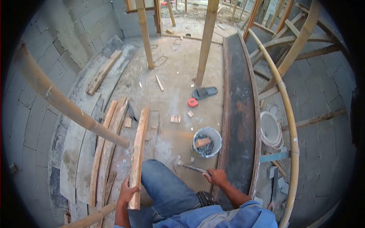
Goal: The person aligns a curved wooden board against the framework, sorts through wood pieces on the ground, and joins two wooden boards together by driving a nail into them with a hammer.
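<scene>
My left hand [128, 190] is wrapped round the near end of a long wooden plank [139, 146], which points away from me beside my knee. A hammer [192, 167] is in my right hand [216, 177], its head toward the left, just above the floor. Past the hammer stands a white bucket [216, 138] holding nails and a piece of wood [202, 142]. A red tape measure [192, 102] and a dark sandal [205, 93] lie on the floor farther off.
Wooden planks [108, 146] lie at the left, under a slanting bamboo pole [76, 106]. Upright posts [207, 43] stand ahead. A long dark panel [240, 114] with raised edges runs along the right, beside a curved bamboo pole [287, 102] and a round pail [270, 127].
</scene>
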`<state>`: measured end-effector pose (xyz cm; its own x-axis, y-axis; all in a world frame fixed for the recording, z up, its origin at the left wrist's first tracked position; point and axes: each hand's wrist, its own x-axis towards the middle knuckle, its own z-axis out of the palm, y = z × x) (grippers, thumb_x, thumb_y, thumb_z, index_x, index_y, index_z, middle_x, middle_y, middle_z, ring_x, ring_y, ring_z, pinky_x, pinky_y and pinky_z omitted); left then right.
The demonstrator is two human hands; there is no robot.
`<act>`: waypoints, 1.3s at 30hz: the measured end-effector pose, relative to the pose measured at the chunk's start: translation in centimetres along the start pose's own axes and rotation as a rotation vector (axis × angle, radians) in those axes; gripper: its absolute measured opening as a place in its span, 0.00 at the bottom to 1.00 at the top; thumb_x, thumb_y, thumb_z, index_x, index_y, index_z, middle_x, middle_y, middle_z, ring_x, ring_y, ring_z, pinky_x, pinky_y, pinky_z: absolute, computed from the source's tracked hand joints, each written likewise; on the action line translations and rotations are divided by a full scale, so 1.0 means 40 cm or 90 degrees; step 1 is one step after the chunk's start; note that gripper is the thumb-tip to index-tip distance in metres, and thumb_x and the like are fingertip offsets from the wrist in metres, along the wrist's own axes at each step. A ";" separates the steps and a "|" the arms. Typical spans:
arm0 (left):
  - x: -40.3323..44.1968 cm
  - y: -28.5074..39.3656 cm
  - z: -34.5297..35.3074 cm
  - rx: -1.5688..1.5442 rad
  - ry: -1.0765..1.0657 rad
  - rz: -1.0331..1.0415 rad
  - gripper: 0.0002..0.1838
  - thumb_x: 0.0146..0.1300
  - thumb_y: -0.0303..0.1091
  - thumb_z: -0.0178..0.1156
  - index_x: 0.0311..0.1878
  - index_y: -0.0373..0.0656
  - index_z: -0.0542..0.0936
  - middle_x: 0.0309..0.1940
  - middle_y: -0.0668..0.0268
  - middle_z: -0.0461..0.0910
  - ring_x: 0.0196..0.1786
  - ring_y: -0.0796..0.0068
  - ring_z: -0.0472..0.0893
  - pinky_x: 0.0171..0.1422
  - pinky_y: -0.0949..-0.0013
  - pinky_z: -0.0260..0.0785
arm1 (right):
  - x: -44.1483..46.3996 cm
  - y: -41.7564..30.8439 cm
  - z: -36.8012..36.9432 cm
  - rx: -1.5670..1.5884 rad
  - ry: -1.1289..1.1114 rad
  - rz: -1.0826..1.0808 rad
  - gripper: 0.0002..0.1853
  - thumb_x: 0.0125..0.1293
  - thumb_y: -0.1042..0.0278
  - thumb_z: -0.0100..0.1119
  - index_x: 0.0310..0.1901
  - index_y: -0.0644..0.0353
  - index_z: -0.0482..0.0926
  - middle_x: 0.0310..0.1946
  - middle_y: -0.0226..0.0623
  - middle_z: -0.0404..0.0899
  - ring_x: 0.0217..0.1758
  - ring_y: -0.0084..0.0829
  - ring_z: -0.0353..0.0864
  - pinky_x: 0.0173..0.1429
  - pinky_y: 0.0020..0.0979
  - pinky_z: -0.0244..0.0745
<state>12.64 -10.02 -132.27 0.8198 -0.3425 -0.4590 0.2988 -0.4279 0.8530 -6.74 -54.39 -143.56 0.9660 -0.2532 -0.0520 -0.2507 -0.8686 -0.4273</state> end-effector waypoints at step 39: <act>0.183 -0.627 0.162 0.591 0.183 -0.023 0.40 0.53 0.37 0.72 0.70 0.47 0.69 0.55 0.55 0.72 0.60 0.52 0.77 0.57 0.53 0.78 | 0.523 0.332 0.281 -0.086 -0.250 0.191 0.23 0.66 0.50 0.58 0.54 0.58 0.85 0.56 0.54 0.84 0.63 0.53 0.81 0.65 0.43 0.76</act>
<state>7.99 -7.21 -158.62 0.9427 -0.1506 -0.2979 -0.0760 -0.9658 0.2477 10.83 -66.45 -160.47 0.7943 -0.3430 -0.5015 -0.5015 -0.8361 -0.2224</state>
